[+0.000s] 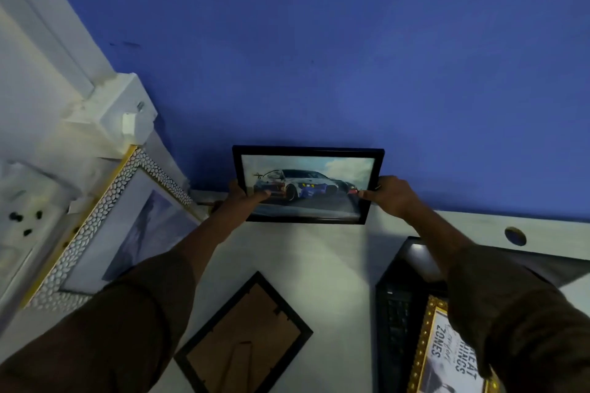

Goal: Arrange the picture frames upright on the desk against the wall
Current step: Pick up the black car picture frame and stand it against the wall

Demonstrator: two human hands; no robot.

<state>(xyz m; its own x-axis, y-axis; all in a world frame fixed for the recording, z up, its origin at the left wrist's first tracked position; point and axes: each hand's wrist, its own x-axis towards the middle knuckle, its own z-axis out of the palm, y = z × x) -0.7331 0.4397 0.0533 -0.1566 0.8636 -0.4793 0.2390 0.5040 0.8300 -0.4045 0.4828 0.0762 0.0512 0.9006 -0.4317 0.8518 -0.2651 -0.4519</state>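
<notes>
Four frames [308,183], two hands [252,195]

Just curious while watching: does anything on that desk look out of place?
Yes. A black frame lies face down and crooked on the desk, its brown backing showing, while both hands hold the car picture against the wall.

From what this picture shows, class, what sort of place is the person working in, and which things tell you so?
Probably a home study or bedroom desk corner. A white desk with a cable hole stands against a blue wall, a black keyboard lies on it, and both hands hold a car picture frame upright.
</notes>
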